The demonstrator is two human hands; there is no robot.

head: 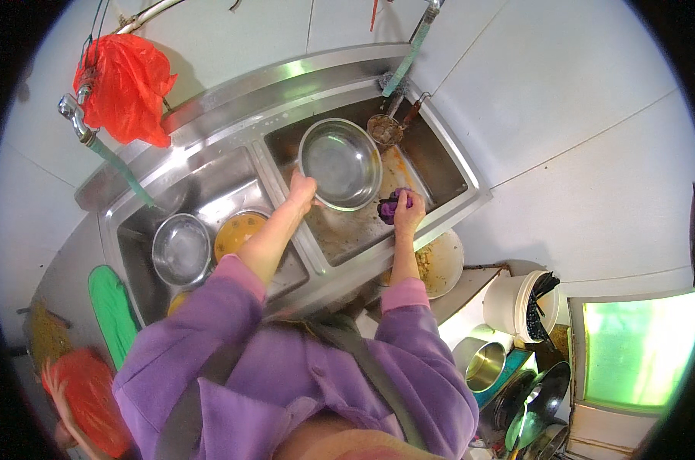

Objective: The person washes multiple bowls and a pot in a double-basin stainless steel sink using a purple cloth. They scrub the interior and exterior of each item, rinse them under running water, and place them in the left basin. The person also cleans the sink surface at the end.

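Note:
My left hand (304,190) grips the near left rim of a round stainless steel bowl (340,164), tilted over the right basin (347,236) of a double sink. In my right hand (409,213) is a bunched purple and black cloth (390,210), held to the right of the bowl and apart from it. A small strainer (385,130) with a wooden handle rests in the basin's far corner, behind the bowl. The left basin (232,167) holds another steel bowl (182,250) and an orange-yellow bowl (238,233), partly hidden by my left forearm.
Taps with green hoses (117,167) (408,60) hang over both basins. A red plastic bag (129,86) hangs at the left wall. Below the sink's right edge stands a pale bowl with food scraps (442,264). A white bucket (508,305), steel pot (485,365) and wok (546,397) stand at right. Another person's hand (57,382) shows at lower left.

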